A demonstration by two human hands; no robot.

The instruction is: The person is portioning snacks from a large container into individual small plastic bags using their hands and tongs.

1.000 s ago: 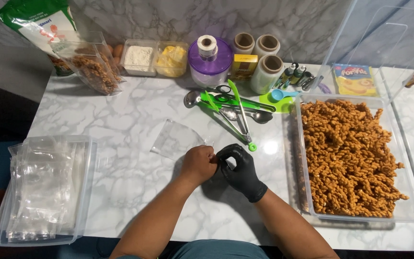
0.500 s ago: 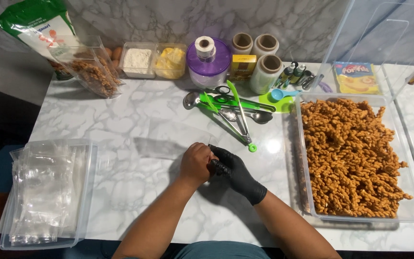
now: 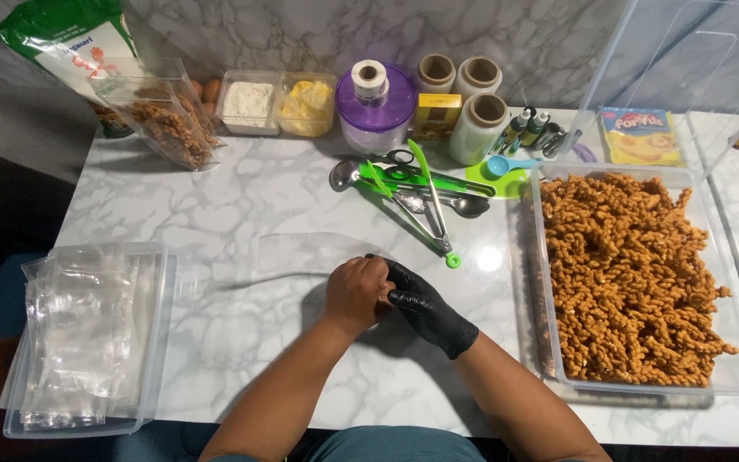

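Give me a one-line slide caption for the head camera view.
Bare left hand and black-gloved right hand meet over a clear plastic bag beside a tub of spiral snacks.

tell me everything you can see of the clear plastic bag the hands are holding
The clear plastic bag is thin, see-through film, so the marble tabletop shows through it. It looks empty and lies nearly flat, stretching left from the hands. Its right end is pinched where the bare left hand and the black-gloved right hand meet, and that end is hidden by them. Its edges catch a faint shine.
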